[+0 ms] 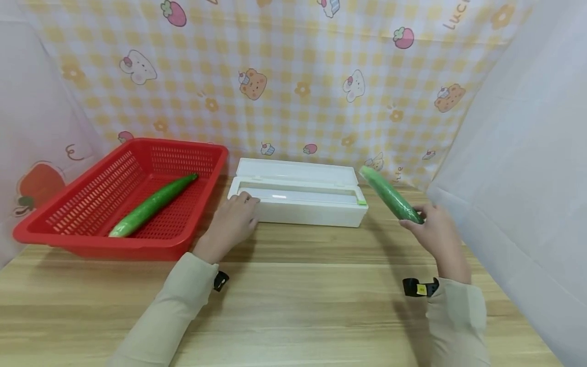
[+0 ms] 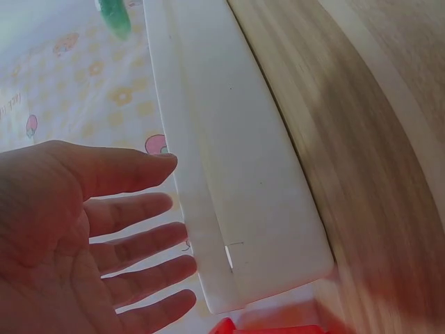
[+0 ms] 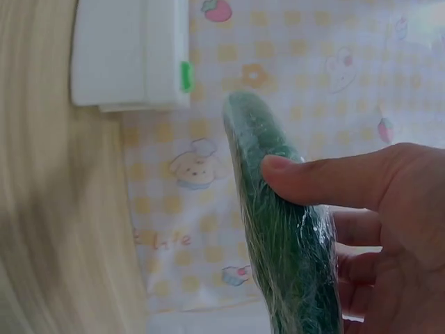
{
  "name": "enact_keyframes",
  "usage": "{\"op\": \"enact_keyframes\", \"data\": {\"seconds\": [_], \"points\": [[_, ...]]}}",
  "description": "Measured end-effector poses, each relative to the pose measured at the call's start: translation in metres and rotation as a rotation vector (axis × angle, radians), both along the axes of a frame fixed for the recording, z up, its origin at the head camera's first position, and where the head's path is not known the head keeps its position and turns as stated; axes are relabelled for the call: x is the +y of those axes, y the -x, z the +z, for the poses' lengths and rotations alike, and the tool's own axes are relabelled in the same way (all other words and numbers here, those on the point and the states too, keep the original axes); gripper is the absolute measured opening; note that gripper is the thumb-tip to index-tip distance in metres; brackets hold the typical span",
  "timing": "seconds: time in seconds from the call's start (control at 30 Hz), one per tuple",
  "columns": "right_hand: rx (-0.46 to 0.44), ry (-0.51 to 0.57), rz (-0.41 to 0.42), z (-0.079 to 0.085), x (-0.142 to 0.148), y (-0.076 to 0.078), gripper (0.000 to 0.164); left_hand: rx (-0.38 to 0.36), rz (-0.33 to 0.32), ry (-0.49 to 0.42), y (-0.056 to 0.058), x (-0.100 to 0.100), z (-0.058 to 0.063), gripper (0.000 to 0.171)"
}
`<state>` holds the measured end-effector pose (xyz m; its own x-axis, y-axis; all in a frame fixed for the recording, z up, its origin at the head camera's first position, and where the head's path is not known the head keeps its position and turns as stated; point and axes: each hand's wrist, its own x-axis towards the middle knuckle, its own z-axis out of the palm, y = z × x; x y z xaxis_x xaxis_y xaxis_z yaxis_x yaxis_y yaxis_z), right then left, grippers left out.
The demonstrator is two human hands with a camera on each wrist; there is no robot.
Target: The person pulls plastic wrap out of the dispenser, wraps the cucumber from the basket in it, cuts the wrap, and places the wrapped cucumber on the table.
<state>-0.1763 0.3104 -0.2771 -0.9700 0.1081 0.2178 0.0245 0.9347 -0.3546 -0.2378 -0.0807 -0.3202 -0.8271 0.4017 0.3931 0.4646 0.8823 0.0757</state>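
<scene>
A cucumber [image 1: 389, 193] wrapped in clear film is gripped at its lower end by my right hand [image 1: 433, 229], raised and tilted to the right of a white cling film dispenser [image 1: 312, 211]. The right wrist view shows the thumb laid across the wrapped cucumber [image 3: 278, 229], with fingers behind it. The dispenser's lid [image 1: 298, 172] stands open at the back, and a green piece [image 1: 362, 202] marks its right end. My left hand [image 1: 234, 219] is at the dispenser's left front edge. In the left wrist view its fingers [image 2: 139, 247] are spread and loosely extended, holding nothing.
A red plastic basket [image 1: 183, 247] stands at the left, close to my left forearm, with another cucumber [image 1: 153, 206] lying in it. Behind the wooden table [image 1: 312, 316] hangs a yellow checked cloth [image 1: 293, 61]. A white sheet [image 1: 527, 168] bounds the right side.
</scene>
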Motion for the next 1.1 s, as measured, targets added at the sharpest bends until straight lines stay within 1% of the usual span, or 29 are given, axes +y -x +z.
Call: {"op": "enact_keyframes", "data": {"seconds": [0.17, 0.23, 0.43, 0.6, 0.8, 0.93, 1.1], "points": [[-0.021, -0.010, -0.037, -0.014, 0.011, 0.006, 0.050, 0.009, 0.000, 0.006, -0.001, 0.000, 0.000, 0.032], [-0.045, -0.002, -0.049, -0.021, 0.015, 0.008, 0.050, 0.009, -0.001, 0.012, -0.001, 0.000, 0.000, 0.030], [-0.105, 0.021, -0.092, -0.041, 0.025, 0.014, 0.049, -0.010, -0.002, 0.027, -0.001, 0.001, 0.001, 0.028], [-0.159, 0.044, -0.135, -0.055, 0.027, 0.019, 0.050, -0.028, 0.003, 0.028, -0.002, 0.000, 0.001, 0.030], [-0.194, 0.090, -0.184, -0.063, 0.026, 0.022, 0.054, -0.045, -0.001, 0.013, -0.003, 0.001, 0.002, 0.034], [-0.218, 0.090, -0.185, -0.067, 0.024, 0.023, 0.057, -0.060, 0.001, 0.002, -0.003, 0.000, 0.002, 0.035], [-0.263, 0.083, -0.162, -0.070, 0.026, 0.025, 0.062, -0.074, 0.001, -0.002, -0.002, 0.000, 0.001, 0.036]]}}
